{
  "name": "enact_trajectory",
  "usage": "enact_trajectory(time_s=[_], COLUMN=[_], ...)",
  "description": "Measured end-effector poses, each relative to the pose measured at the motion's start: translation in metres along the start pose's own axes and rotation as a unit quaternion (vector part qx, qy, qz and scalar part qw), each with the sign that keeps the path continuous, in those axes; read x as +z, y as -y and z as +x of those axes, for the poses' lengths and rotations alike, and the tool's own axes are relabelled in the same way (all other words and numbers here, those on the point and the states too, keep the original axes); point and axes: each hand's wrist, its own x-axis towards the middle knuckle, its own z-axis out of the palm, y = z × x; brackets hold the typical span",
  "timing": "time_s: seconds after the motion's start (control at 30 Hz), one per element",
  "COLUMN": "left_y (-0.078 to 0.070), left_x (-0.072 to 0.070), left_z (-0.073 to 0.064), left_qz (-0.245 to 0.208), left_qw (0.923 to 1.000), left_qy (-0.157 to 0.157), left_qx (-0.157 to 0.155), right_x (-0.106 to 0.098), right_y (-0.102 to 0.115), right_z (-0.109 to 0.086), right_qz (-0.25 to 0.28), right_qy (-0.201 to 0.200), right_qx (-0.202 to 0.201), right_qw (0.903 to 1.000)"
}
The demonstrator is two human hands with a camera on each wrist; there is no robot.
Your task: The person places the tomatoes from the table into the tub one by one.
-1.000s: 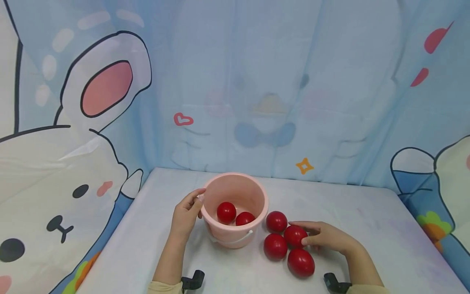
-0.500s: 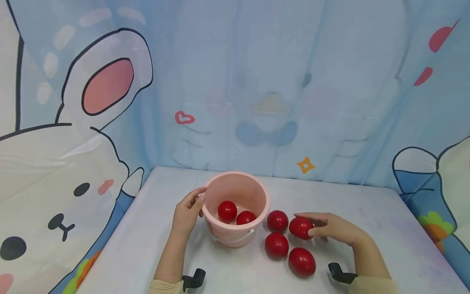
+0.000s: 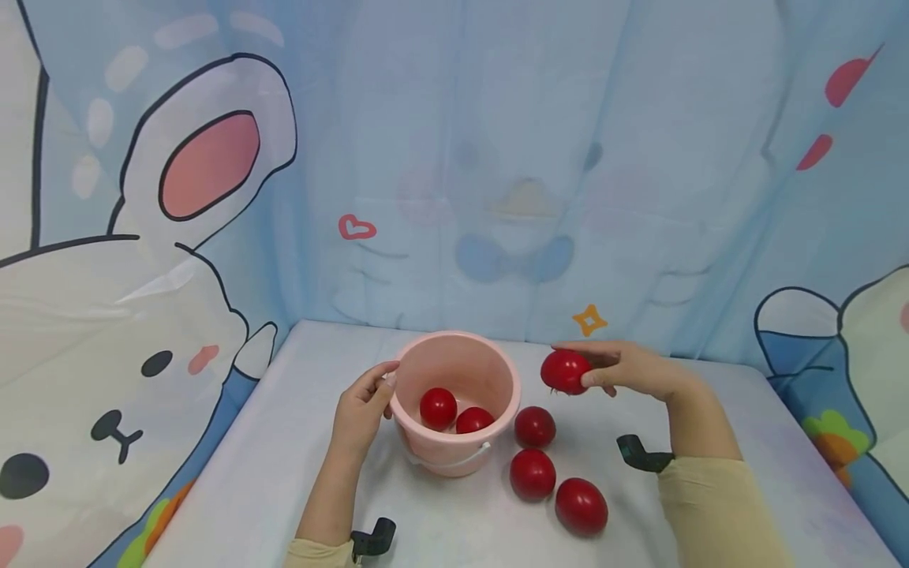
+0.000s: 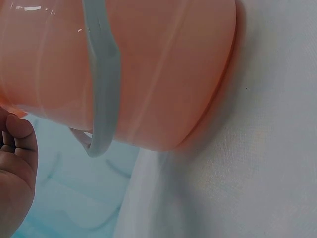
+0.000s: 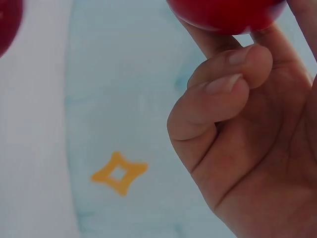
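A pink bucket (image 3: 443, 454) with a pale handle (image 4: 105, 79) stands on the table, two red tomatoes (image 3: 438, 409) inside it. My left hand (image 3: 360, 414) pinches its rim on the left side. Up in the air to the right of the bucket, my right hand (image 3: 632, 369) holds another tomato (image 3: 564, 371) between thumb and fingers, small stem bits showing underneath. In the right wrist view this tomato (image 5: 228, 14) is cut off by the top edge, and the other fingers curl below it.
Three more tomatoes lie on the white table (image 3: 682, 505) right of the bucket: one close to its side (image 3: 535, 427), one nearer (image 3: 533, 475), one nearest (image 3: 581, 506). A blue cartoon curtain (image 3: 440, 158) hangs behind the table.
My right hand has lifted one tomato out of the group, first shifting it slightly right, then raising it up and away towards the back. My left hand has stayed at the bucket's rim.
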Motion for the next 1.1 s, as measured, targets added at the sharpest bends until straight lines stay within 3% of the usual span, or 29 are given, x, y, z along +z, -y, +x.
enact_trajectory(time_s=[0.13,0.3,0.57,0.83,1.1], left_y=[-0.003,-0.01,0.007,0.015,0.017], left_x=[-0.002,-0.004,-0.006,-0.006,-0.002], left_z=[-0.001,-0.004,0.005,0.008,0.008], left_qz=[0.001,-0.001,-0.009,-0.017,-0.017], left_qw=[1.0,0.9999,0.9999,0.9995,0.9993], left_qy=[0.001,0.005,0.007,0.005,0.008], left_qx=[0.002,0.013,0.009,0.026,0.033], right_x=[-0.004,-0.001,0.022,0.056,0.083], right_y=[0.021,0.045,0.085,0.116,0.122], right_z=[0.016,0.04,0.085,0.128,0.152], right_qz=[-0.011,-0.038,-0.031,-0.059,-0.036], right_qy=[0.017,0.023,0.076,0.131,0.2], right_qx=[-0.037,-0.036,-0.028,0.018,0.064], right_qw=[0.9991,0.9984,0.9962,0.9895,0.977])
